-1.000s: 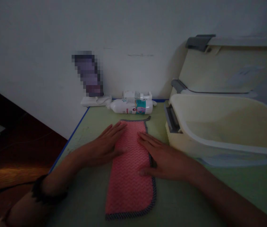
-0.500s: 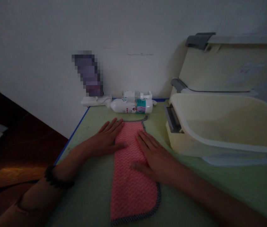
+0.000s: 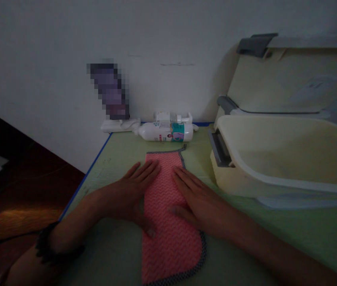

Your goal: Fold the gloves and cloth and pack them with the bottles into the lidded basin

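Observation:
A pink waffle-weave cloth [image 3: 167, 238] with a dark checked edge lies folded lengthwise on the green table [image 3: 117, 155]. My left hand [image 3: 129, 194] lies flat on the cloth's left edge, fingers stretched out, thumb on the fabric. My right hand [image 3: 198, 198] presses flat on the cloth's right side, fingers apart and pointing away from me. Neither hand holds anything. A dark band sits on my left wrist.
A white bottle [image 3: 165, 132] lies on its side by the wall, behind the cloth. A cream plastic bin [image 3: 275, 182] with its lid [image 3: 290, 79] tipped up stands at the right. The table's blue left edge drops to a dark floor.
Both hands slid back toward me along the cloth, staying flat. The left thumb now rests on the fabric. The view shifted slightly.

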A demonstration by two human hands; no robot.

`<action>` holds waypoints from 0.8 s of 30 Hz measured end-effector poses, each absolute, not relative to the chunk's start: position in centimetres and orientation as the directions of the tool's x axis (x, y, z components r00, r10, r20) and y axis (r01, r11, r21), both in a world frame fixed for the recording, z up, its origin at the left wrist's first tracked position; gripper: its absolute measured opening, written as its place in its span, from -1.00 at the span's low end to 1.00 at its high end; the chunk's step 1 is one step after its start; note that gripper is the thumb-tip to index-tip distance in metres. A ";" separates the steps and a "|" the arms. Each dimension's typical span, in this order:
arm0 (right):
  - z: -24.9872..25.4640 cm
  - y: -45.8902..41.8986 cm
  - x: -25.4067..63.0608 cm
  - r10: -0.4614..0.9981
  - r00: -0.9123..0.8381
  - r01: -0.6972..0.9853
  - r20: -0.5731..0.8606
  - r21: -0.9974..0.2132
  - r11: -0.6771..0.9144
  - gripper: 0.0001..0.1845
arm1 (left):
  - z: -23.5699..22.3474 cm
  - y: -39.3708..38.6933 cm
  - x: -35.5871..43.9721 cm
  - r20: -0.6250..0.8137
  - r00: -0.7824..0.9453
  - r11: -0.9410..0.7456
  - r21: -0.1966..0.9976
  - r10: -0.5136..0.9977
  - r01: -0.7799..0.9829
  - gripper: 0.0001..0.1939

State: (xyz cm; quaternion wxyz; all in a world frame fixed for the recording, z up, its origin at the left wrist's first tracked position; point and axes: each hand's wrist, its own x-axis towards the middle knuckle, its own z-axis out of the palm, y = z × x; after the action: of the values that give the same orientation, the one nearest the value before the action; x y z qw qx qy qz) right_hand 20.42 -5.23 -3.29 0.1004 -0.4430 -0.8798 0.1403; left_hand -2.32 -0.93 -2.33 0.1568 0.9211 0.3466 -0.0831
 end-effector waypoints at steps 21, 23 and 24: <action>-3.5 -4.7 19.9 0.882 -0.402 0.749 0.246 -0.466 0.472 -0.62 | -3.1 1.7 -1.6 0.102 0.415 -0.421 0.372 0.904 0.827 -0.42; -3.9 -4.6 19.8 0.886 -0.385 0.733 0.258 -0.498 0.464 -0.54 | -2.5 1.7 -1.3 0.115 0.387 -0.396 0.449 0.915 0.801 -0.54; -4.2 -4.6 19.8 0.886 -0.381 0.723 0.265 -0.512 0.464 -0.48 | -2.2 1.6 -1.2 0.132 0.387 -0.399 0.489 0.913 0.776 -0.61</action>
State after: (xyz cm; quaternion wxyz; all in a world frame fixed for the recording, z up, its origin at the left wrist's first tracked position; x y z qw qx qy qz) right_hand 19.77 -4.57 -4.16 0.2578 -0.4931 -0.8157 0.1581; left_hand -1.19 1.62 -2.19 0.1767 0.8137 0.5187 0.1938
